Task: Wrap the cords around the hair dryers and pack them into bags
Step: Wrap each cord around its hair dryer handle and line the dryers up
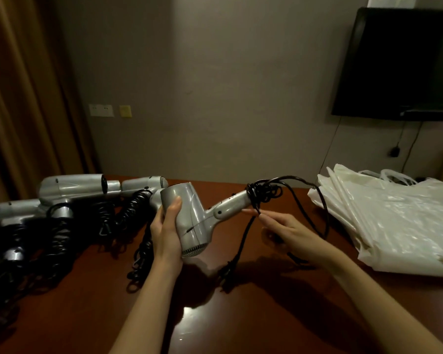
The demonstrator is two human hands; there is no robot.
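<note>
— Which step was she on when you stood there?

— Wrapping. Her left hand (pixel 168 231) gripped the barrel of a silver plastic hair dryer (pixel 189 221), fingers curled round it, held above the dark red polished table (pixel 241 315). The thin black cord (pixel 264 194) was already looped several times round the handle end, and the tail hung down to the plug (pixel 229 270) near the tabletop.

— And her other hand?

— The right hand (pixel 289 232) had its fingers nearly straight, tips touching the cord just beside the handle. A loop passed behind the palm; I couldn't tell whether she pinched it.

— What did the next move need?

— By my judgement, taking up the loose loop and tail with more turns, then securing the plug so nothing unwound.

— Any bags filled?

— I saw nothing in them. A stack of white translucent plastic bags (pixel 394 221) lay flat to her right. To her left sat a pile of silver dryers with coiled black cords (pixel 82 205), at least 3, not yet bagged.
</note>
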